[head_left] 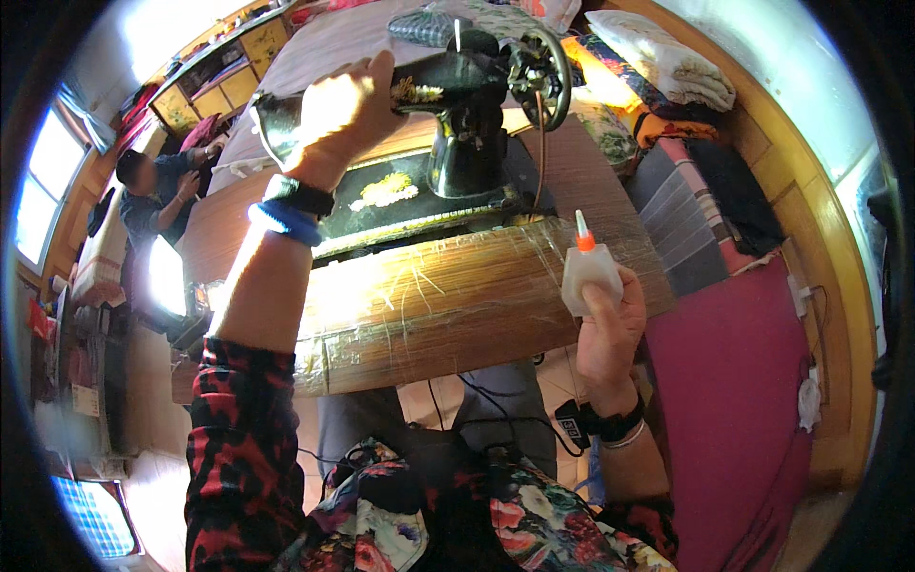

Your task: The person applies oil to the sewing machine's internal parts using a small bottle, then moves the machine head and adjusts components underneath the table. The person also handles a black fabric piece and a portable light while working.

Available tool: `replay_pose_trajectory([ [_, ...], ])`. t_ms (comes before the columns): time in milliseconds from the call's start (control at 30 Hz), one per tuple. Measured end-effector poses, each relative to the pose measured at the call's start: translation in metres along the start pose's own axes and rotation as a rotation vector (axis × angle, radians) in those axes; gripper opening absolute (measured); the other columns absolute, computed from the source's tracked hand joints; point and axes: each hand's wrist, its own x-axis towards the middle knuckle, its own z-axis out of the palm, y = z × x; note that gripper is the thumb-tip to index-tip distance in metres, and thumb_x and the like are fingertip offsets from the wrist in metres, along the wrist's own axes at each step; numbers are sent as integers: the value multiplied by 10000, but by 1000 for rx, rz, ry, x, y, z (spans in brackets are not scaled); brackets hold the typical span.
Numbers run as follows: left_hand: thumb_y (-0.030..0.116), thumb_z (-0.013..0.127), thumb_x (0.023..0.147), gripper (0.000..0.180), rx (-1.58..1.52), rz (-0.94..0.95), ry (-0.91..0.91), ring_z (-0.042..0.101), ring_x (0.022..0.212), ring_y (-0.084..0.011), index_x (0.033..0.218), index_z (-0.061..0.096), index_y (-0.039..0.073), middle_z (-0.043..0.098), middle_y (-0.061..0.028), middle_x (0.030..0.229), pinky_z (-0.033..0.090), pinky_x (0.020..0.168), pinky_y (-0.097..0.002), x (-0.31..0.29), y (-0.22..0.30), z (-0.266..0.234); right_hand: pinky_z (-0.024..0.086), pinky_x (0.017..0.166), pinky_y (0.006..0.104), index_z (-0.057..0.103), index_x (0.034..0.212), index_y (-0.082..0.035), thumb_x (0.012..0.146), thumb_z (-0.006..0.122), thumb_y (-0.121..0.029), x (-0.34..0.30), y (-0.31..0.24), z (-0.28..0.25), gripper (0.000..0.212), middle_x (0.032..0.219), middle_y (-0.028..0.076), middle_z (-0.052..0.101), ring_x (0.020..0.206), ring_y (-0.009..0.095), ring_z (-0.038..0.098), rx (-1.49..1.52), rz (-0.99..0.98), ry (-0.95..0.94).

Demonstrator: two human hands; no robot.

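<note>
Wood-grain table (pixel 448 276) bears black sewing machine (pixel 464 143); machine's long axis runs left-right, handwheel (pixel 536 81) at your right. Your hands well apart: left hand (pixel 343 110) laid over machine's left end, grip side hidden, can't tell if clamped; right hand (pixel 612 329) closed round whitish squeeze bottle (pixel 583 272), near table's right front edge. Step looks like readying bottle; next move probably calls for tipping nozzle (pixel 580 224) toward machine. Bottle's long axis near upright in view, slight left lean, nozzle end up, above orange collar (pixel 585 242).

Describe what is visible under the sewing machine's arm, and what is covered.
A dark base with a gold flower design shows; the left hand and wrist hide part of its left side.
</note>
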Motion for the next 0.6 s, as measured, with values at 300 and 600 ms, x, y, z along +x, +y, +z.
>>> replay_pose_trajectory([
  [300,348,845,732,514,10,20,70,698,865,-268,1085,563,102,670,-64,925,568,739,-402,-24,11,-2,484,960,328,599,1198,-39,960,648,-60,-1,3,-5,245,1141,56,651,1039,125,607,4,-14,-36],
  [600,251,829,748,499,-54,-40,-39,658,994,-293,1143,576,81,675,-92,1013,519,837,-440,-28,19,-21,491,963,325,571,1261,-7,967,640,-85,0,1,0,311,1168,72,627,1073,145,601,-10,6,11],
])
